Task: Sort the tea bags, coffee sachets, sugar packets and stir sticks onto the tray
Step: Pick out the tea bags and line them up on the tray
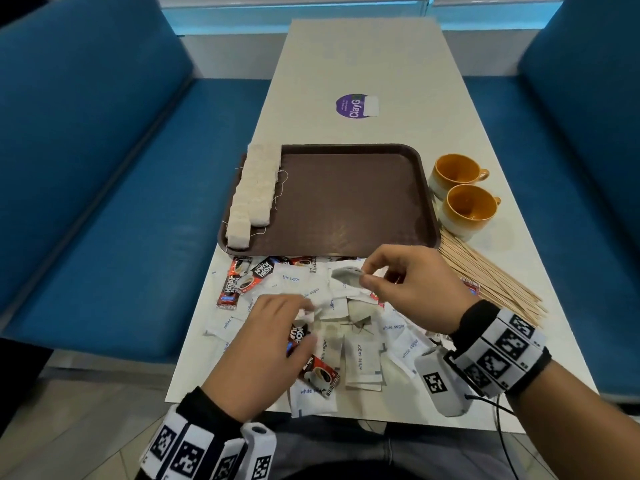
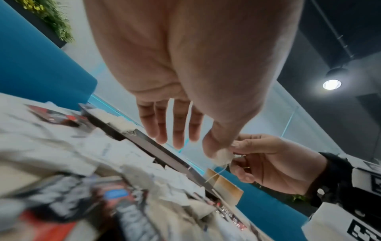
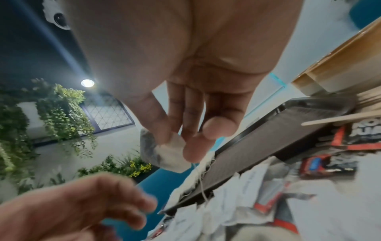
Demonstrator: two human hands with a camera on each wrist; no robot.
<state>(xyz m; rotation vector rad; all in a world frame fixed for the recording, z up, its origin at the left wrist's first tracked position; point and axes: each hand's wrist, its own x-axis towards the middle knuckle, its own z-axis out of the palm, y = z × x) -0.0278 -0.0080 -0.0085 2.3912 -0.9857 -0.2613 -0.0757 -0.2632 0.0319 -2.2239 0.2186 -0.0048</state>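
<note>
Brown plastic tray (image 1: pixel 346 202) sits mid-table (image 1: pixel 346 64), with tea bags (image 1: pixel 254 188) already lined along its left edge and the rest of it bare. Just in front of it lies a mixed heap of sugar packets (image 1: pixel 360 358) and coffee sachets (image 1: pixel 242 282); stir sticks (image 1: pixel 491 275) fan out to the right, beside two cups (image 1: pixel 464 199).

My right hand (image 1: pixel 408 289) pinches a tea bag (image 1: pixel 346 275) between thumb and fingertips, lifted just above the heap, and the right wrist view shows its string trailing down into the pile. My left hand (image 1: pixel 266 344) hovers low over the packets, fingers loosely bent; whether it holds anything I cannot tell, though a scrap of white shows at its fingertips.

The likely trouble is that string. If it is snagged under a packet or knotted with another bag, lifting could drag paper onto the tray or tear the bag. Thin paper pinched at one corner may also slip. The left hand, so close, could scatter sachets off the table's near edge.
</note>
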